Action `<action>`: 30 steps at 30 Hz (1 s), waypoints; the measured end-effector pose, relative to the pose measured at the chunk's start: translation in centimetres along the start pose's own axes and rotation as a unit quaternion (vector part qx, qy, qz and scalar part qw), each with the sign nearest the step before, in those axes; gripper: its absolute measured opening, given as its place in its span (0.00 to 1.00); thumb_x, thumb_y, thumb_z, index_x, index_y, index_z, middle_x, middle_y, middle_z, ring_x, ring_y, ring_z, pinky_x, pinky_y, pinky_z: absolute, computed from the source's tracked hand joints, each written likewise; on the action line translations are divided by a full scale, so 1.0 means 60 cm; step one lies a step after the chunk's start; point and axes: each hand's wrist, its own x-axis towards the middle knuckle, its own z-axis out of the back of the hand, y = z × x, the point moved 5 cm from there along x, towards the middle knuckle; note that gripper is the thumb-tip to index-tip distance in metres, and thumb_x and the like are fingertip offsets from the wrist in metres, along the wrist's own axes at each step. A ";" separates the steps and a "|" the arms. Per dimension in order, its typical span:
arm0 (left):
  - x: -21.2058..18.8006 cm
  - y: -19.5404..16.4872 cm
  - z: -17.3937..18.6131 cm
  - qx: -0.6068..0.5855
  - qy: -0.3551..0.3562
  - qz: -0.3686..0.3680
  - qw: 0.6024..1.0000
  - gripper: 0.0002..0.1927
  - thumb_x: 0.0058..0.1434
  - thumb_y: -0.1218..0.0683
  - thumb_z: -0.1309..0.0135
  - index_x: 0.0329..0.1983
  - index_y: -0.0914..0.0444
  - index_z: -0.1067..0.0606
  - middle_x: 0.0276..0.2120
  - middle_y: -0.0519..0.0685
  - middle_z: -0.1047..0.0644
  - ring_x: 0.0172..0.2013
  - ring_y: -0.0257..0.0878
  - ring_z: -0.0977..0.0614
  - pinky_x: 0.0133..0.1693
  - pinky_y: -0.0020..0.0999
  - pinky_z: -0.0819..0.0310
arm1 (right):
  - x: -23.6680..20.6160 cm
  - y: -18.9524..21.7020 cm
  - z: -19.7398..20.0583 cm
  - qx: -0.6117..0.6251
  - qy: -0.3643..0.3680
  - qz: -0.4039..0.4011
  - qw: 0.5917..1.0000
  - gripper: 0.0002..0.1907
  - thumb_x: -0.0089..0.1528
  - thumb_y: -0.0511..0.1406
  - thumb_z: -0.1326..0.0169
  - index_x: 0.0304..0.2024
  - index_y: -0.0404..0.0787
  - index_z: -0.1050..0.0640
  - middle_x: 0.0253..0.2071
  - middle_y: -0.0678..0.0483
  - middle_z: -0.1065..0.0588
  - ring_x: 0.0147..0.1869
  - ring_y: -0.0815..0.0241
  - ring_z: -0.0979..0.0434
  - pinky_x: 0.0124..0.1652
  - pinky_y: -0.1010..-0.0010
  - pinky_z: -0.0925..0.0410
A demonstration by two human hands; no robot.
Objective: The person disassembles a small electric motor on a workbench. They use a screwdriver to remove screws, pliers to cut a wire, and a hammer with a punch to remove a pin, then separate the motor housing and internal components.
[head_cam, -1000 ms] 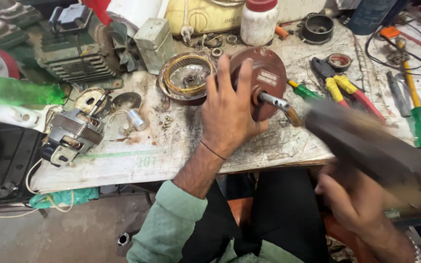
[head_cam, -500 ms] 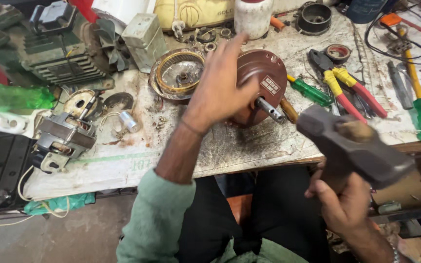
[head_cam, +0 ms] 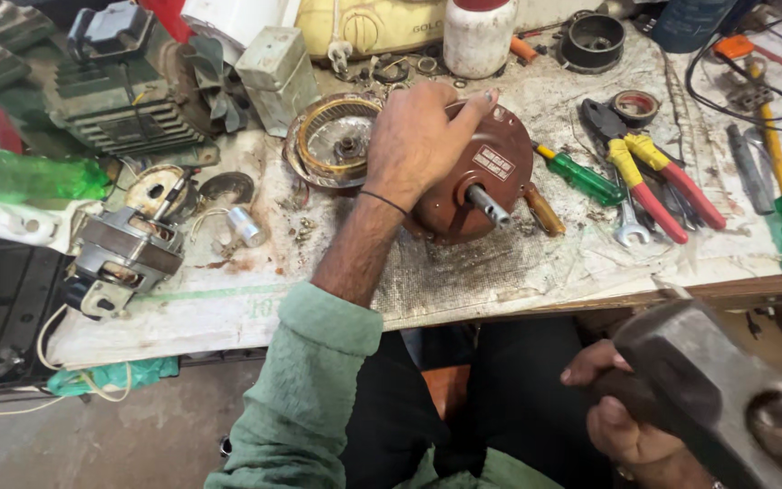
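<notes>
Left hand [head_cam: 423,136] is clamped over the top of the reddish-brown motor housing [head_cam: 486,177], fingers curled around its far edge; the housing sits on the grimy workbench [head_cam: 463,272] with its steel shaft [head_cam: 489,205] poking toward the camera. Right hand [head_cam: 622,421] is down low off the bench edge, fist wrapped tight around the handle of a heavy hammer [head_cam: 717,394], head well apart from the shaft. Just left of the housing lies a copper-wound stator [head_cam: 328,136]; to the right, a green screwdriver [head_cam: 581,177] and red-and-yellow pliers [head_cam: 649,177]; white bottle [head_cam: 479,34] stands behind.
</notes>
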 end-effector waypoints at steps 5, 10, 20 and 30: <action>0.006 -0.016 -0.015 0.025 0.075 0.024 0.997 0.29 0.62 0.33 0.51 0.30 0.62 0.18 0.20 0.54 0.20 0.24 0.46 0.15 0.31 0.47 0.20 | -0.002 -0.036 -0.014 -0.129 0.006 -0.228 0.965 0.12 0.61 0.31 0.43 0.46 0.32 0.24 0.26 0.54 0.22 0.28 0.62 0.22 0.30 0.74 0.28; -0.010 -0.026 0.021 0.004 0.028 -0.040 0.999 0.28 0.66 0.37 0.51 0.29 0.64 0.18 0.22 0.57 0.21 0.27 0.51 0.16 0.34 0.49 0.22 | 0.011 -0.001 -0.017 -0.012 -0.062 -0.163 0.985 0.13 0.59 0.32 0.43 0.47 0.34 0.26 0.34 0.52 0.23 0.29 0.66 0.20 0.29 0.77 0.25; -0.012 -0.062 0.023 0.024 0.101 -0.113 0.988 0.26 0.69 0.39 0.53 0.30 0.63 0.19 0.21 0.57 0.21 0.26 0.53 0.16 0.34 0.49 0.22 | -0.037 -0.052 -0.004 -0.127 -0.001 -0.309 0.943 0.14 0.63 0.34 0.39 0.50 0.34 0.22 0.33 0.50 0.20 0.37 0.59 0.21 0.38 0.65 0.25; 0.000 -0.022 0.022 -0.072 0.051 -0.146 0.985 0.22 0.67 0.44 0.48 0.30 0.65 0.19 0.23 0.58 0.21 0.24 0.50 0.19 0.32 0.46 0.25 | -0.024 0.003 -0.004 0.069 -0.050 -0.092 0.992 0.13 0.66 0.35 0.45 0.50 0.34 0.27 0.32 0.52 0.24 0.34 0.62 0.23 0.37 0.71 0.27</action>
